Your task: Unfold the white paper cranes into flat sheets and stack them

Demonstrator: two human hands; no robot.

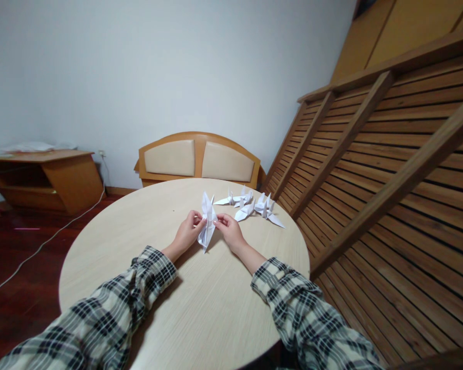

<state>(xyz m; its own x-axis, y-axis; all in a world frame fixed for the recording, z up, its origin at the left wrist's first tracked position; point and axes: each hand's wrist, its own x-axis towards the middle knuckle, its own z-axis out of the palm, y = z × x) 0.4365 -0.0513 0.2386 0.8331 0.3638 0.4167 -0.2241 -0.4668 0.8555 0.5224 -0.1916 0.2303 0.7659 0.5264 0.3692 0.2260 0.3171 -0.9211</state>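
Observation:
A folded white paper figure [207,222], long and pointed at both ends, stands upright over the round pale wooden table [146,226]. My left hand [188,232] pinches its left side and my right hand [229,230] pinches its right side, fingers closed on the paper. Both forearms wear plaid sleeves. Just beyond my right hand lie several finished white paper cranes [250,204] in a loose group on the table.
A wooden chair back with beige pads [198,158] stands behind the table. A slatted wooden frame [389,169] leans close on the right. A low wooden cabinet [46,177] is at far left, and a white cable [42,245] runs across the dark floor.

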